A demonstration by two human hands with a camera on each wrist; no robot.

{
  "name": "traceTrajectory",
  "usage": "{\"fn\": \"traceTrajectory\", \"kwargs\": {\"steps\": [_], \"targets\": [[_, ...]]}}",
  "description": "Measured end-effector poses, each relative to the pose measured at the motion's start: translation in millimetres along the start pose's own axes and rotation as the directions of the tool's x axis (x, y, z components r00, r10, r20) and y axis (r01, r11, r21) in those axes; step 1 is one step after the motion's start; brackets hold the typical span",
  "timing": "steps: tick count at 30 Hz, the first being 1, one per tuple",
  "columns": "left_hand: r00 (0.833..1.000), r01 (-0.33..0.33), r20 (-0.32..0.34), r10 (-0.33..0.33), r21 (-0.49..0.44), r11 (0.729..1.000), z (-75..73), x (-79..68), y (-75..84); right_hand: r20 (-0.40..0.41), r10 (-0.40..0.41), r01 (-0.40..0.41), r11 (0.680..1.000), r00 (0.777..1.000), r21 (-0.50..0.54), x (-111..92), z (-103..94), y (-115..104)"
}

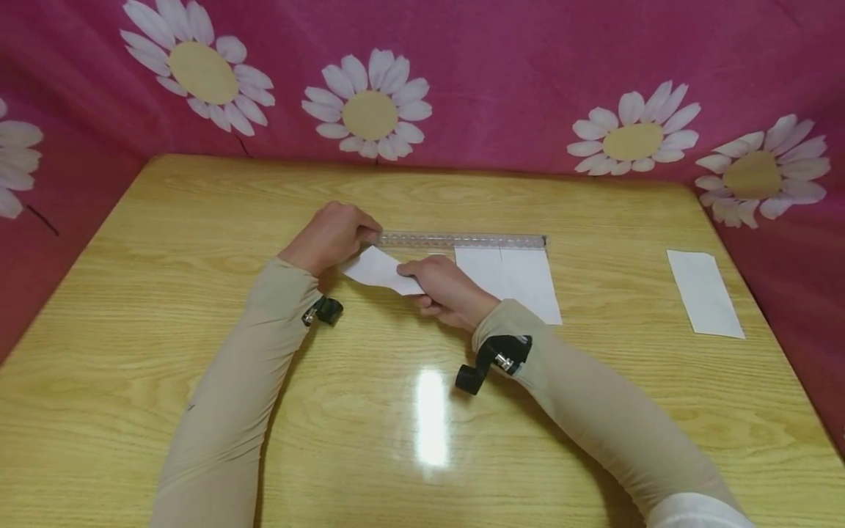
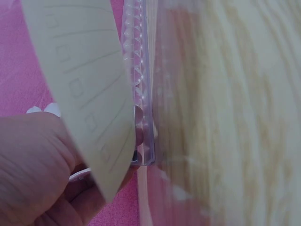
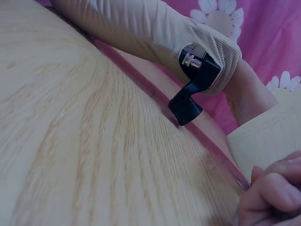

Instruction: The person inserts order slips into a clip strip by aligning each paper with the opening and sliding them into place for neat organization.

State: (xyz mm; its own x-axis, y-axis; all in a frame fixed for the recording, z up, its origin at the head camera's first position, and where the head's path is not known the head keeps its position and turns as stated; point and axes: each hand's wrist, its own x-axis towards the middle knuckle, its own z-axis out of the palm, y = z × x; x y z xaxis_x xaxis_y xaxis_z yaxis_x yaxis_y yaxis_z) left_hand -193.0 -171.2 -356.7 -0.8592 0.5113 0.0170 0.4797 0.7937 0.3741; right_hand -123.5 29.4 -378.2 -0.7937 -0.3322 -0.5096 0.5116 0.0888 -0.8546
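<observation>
My left hand [image 1: 335, 233] grips the left end of a clear plastic ruler [image 1: 462, 240]. In the left wrist view, its fingers curl at the ruler's [image 2: 141, 70] end. My right hand [image 1: 450, 290] pinches a white paper strip [image 1: 381, 273] between thumb and fingers, tilted up in front of the ruler. One face of this strip [image 2: 84, 70] bears printed lines and a row of small boxes. To the right, a white sheet [image 1: 524, 286] lies along the ruler's near edge, with a thin line near its top. The right wrist view has my right hand's fingers [image 3: 273, 193] at the lower corner.
Another white paper piece [image 1: 706, 293] lies at the right of the wooden table [image 1: 370, 440]. A pink cloth [image 1: 502, 73] with large daisies hangs behind the table. Each sleeved wrist carries a black camera mount [image 1: 485, 363].
</observation>
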Motion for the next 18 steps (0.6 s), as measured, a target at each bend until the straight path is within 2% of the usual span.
{"fn": "traceTrajectory", "kwargs": {"steps": [12, 18], "targets": [[1.0, 0.026, 0.01, -0.026, -0.009, 1.0, -0.7, -1.2, 1.8, 0.018, 0.008, -0.008, 1.0, 1.0, 0.028, 5.1, 9.8, -3.6], [0.999, 0.034, 0.014, -0.034, -0.008, 0.999, 1.0, -0.5, 0.8, 0.007, 0.028, -0.028, 0.996, 1.0, 0.08, 9.5, 14.2, -4.7]]}}
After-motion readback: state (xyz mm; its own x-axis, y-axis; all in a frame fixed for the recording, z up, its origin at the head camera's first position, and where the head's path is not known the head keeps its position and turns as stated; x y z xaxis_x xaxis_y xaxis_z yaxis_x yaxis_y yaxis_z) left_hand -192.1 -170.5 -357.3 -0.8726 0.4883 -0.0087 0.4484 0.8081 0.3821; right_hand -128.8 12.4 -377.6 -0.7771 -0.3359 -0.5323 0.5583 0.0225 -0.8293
